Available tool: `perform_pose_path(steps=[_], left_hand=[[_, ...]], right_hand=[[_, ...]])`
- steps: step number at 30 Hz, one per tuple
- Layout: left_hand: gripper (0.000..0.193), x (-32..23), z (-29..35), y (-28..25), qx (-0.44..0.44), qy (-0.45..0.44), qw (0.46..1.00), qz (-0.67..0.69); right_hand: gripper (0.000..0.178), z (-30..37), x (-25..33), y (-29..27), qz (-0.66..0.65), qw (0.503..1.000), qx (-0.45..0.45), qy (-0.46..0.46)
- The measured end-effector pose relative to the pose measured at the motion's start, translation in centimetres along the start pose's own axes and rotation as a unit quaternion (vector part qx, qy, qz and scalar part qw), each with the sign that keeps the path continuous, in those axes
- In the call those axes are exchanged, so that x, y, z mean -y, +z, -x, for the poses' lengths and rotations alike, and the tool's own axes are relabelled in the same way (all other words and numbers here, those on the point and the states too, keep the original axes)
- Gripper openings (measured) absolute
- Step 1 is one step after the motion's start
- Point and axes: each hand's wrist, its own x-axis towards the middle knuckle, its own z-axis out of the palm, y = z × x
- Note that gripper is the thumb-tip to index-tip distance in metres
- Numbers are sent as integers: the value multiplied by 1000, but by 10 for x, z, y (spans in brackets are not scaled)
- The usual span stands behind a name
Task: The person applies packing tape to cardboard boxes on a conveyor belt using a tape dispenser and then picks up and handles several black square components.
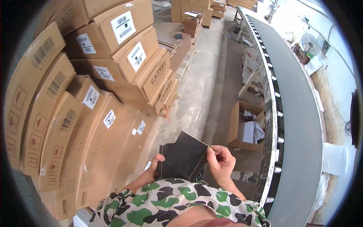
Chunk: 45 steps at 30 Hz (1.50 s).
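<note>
Dark sheets (184, 157) gripped by both hands, left (155, 166), right (220, 162); open carton (234, 126) holds white packing.

Both forearms raised from the lower edge, bare below a green, black and white patterned garment, drawn in close to the chest. Left hand (155, 165) low and to the left, wrist bent, thumb pointing up and pressed flat, remaining fingers hidden from view. Right hand (220, 163) a little higher, back of the hand turned toward the camera, knuckles curled, thumb and forefinger pinched together at the upper left of the fist. Hands near each other but apart, at roughly the same level.
</note>
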Motion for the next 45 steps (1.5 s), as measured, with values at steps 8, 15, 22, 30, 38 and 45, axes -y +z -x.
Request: perform_pose_path(steps=[8, 15, 22, 30, 38, 45], left_hand=[[87, -79, -196, 7, 47, -23, 998, 32], [87, -185, -341, 47, 95, -52, 993, 52], [88, -274, -469, 54, 52, -56, 997, 5], [100, -358, -647, 53, -53, 74, 995, -27], [121, -430, -767, -7, -122, 240, 961, -61], [118, -578, -927, -57, -58, 169, 970, -162]], right_hand=[[21, -174, -45, -33, 166, 974, 103, -111], [36, -342, -103, -71, -65, 981, 137, 121], [72, -492, -205, -49, -234, 895, 236, 296], [77, -731, -281, -9, -269, 867, 315, 275], [69, -935, -347, 58, -114, 816, 552, 132], [70, -1112, -390, 93, -146, 824, 499, 225]])
